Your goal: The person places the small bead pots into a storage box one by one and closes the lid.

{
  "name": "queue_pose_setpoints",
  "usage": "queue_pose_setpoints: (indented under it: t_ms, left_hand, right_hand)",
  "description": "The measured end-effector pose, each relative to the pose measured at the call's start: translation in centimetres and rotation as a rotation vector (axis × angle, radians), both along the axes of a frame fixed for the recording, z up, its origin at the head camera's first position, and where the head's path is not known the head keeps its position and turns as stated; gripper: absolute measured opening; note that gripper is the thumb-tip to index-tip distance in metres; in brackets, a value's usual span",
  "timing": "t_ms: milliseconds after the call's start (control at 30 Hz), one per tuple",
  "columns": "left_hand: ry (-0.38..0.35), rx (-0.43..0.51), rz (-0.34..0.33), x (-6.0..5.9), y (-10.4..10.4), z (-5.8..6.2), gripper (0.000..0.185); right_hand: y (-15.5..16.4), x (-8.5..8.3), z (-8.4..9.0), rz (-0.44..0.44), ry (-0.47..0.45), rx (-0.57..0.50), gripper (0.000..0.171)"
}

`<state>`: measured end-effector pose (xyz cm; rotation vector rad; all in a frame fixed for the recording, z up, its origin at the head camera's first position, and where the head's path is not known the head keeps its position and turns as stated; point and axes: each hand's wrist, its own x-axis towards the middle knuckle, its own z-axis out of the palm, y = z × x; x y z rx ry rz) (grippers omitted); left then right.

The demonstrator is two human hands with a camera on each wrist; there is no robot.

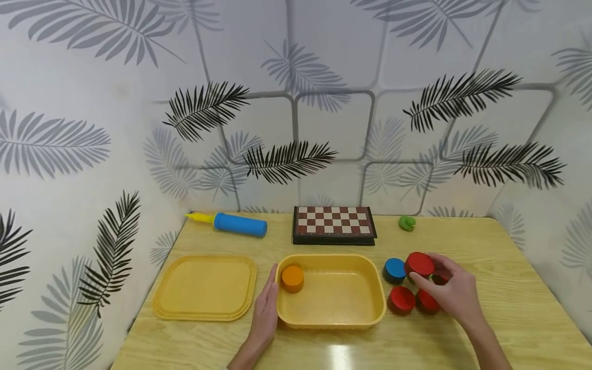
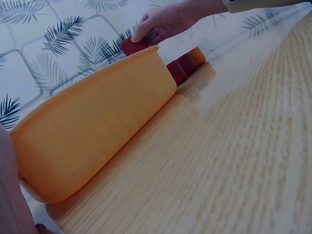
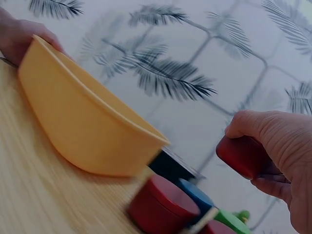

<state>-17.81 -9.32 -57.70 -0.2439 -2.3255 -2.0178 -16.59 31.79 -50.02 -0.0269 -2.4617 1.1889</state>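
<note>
My right hand pinches a small red round tub between thumb and fingers, raised above the table beside the bin. In the right wrist view, that red tub is tilted in the grip. Below it, a blue tub and several red tubs stand in a cluster, partly hidden by the hand. My left hand rests with straight fingers along the left wall of a yellow plastic bin. Inside the bin, an orange tub sits in the far left corner.
A yellow lid lies flat to the left. Along the back are a blue hand pump with a yellow nozzle, a checkered game board and a small green curled object. A patterned wall borders the table's far edge.
</note>
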Motion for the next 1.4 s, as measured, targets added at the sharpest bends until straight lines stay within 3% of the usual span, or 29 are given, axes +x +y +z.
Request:
queue_pose_setpoints:
  t_ms: [267, 533, 800, 1067, 1400]
  left_hand:
    - [-0.01, -0.002, 0.009, 0.0, 0.1, 0.0, 0.056]
    - [-0.007, -0.004, 0.012, -0.1, 0.2, 0.2, 0.055]
    - [-0.005, -0.008, 0.01, 0.2, 0.2, 0.6, 0.054]
    - [-0.003, -0.018, 0.011, -0.1, 0.3, 0.8, 0.054]
    - [-0.025, -0.038, 0.01, -0.2, 0.2, 0.5, 0.055]
  right_hand:
    - [-4.8, -0.8, 0.2, 0.169, 0.009, 0.0, 0.054]
    - [-8.9, -2.7, -0.2, 0.299, -0.012, 0.024, 0.052]
    - [-13.1, -4.1, -1.2, 0.44, -0.125, 0.076, 0.05]
    - [-16.2, -5.7, -1.7, 0.461, -0.176, 0.238, 0.05]
    - [-17.9, -6.5, -1.8, 0.458, -0.324, 0.26, 0.055]
